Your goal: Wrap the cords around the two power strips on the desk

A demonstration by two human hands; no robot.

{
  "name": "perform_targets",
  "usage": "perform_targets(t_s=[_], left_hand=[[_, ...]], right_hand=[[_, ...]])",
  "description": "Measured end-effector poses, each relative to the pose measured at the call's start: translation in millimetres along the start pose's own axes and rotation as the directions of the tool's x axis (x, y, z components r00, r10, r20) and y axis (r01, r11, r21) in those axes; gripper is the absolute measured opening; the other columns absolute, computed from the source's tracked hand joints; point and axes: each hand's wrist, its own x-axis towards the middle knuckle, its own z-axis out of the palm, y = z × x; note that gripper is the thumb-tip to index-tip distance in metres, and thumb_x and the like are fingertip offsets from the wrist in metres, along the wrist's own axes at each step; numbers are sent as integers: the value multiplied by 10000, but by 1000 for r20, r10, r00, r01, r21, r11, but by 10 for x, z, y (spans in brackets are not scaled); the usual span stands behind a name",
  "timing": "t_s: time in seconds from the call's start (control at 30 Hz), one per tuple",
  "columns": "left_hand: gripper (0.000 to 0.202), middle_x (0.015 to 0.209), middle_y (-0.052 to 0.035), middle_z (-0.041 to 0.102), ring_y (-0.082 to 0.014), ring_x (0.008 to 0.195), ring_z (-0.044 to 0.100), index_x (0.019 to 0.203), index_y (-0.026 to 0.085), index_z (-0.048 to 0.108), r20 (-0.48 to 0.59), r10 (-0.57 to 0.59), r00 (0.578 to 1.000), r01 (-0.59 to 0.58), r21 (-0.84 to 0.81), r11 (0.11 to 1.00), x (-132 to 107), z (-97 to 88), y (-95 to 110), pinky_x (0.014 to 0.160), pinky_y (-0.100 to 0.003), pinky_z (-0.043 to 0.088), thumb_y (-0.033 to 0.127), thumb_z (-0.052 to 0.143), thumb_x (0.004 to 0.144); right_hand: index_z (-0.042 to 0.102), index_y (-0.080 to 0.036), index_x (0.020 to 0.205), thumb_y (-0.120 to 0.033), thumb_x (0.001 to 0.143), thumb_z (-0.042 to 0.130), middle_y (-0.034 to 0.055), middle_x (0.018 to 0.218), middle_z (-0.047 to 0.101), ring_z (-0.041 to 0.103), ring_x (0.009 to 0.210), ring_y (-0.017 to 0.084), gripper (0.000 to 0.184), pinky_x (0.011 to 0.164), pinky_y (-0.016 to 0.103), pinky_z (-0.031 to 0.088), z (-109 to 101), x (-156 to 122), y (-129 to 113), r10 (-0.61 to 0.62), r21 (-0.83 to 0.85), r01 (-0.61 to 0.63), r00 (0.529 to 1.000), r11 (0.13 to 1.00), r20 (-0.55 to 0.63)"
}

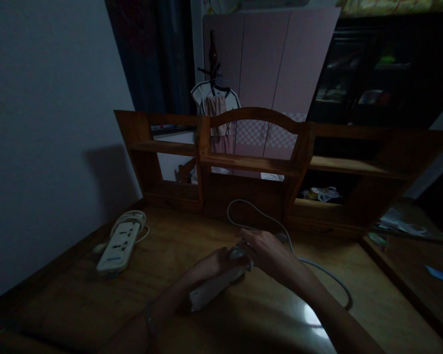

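A pale, off-white strip is held over the middle of the desk, well in from the left and right edges; it is long and narrow and lies aslant, its nearer end toward the desk's near left corner, its farther end toward the far right corner; the nearer end looks uneven; against its farther end sits a small, rounded grey piece with a faint shine; both are partly hidden, and the dimness leaves their material uncertain; I can't tell whether the strip touches the wood.
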Motion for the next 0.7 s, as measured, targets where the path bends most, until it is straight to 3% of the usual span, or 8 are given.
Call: perform_targets(t_s=[0.1, 0.23, 0.4, 0.53, 0.7], left_hand=[[269, 807, -34, 644, -174, 730, 549, 906, 126, 688, -17, 50, 999, -50, 3, 999, 52, -83, -35, 637, -233, 417, 340, 689, 744], [393, 857, -75, 651, -180, 645, 594, 1057, 145, 617, -30, 28, 999, -30, -83, 996, 41, -143, -123, 569, -268, 450, 393, 669, 758], [384, 819, -95, 674, -192, 616, 628, 993, 117, 629, -114, -11, 993, -29, -348, 937, 167, -147, -171, 588, -295, 491, 257, 762, 660], [364, 775, -78, 679, -199, 641, 647, 967, 116, 626, -126, -57, 990, -1, -419, 908, 279, -123, -161, 629, -309, 510, 247, 764, 656], [436, 844, -86, 683, -207, 712, 669, 1019, 126, 609, -72, -45, 996, 2, -509, 861, 215, -100, -190, 651, -294, 508, 359, 762, 683]], right_hand=[[596, -167, 950, -63, 891, 437, 46, 885, 628, 610, 776, 143, 199, 657, 217, 382, 55, 63, -25, -3, -26, 3, 1000, 1000, 6], [561, -200, 1191, -12, 864, 402, 77, 1047, 615, 626, 893, 161, 410, 740, 223, 422, 111, 125, -10, 9, -55, -7, 999, 998, 31], [496, -268, 1313, -48, 898, 377, 71, 1143, 610, 630, 928, 175, 485, 757, 241, 443, 165, 155, 98, -33, -22, 32, 999, 999, -16], [590, -236, 1212, -107, 923, 412, 60, 1041, 650, 627, 908, 168, 363, 753, 228, 437, 208, 202, 261, -77, 133, 87, 994, 987, -74], [639, -178, 973, -184, 921, 492, 17, 841, 660, 604, 726, 126, 156, 638, 196, 402, 167, 229, 415, -50, 315, 97, 986, 944, -156]])
